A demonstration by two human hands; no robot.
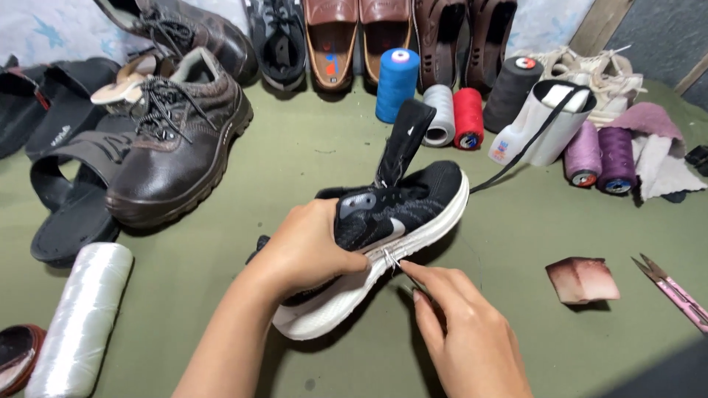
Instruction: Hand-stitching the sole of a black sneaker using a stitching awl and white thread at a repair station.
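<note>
right hand (472,335) pokes sneaker (383,236) sole edge, left hand (306,247) gripping.

Left hand (306,247) hides the sneaker's (391,221) heel.

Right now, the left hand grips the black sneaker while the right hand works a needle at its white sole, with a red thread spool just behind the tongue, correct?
Nearly. In the head view the left hand grips the black sneaker and the right hand works the needle at the sole, but the spool behind the tongue is blue.
</note>
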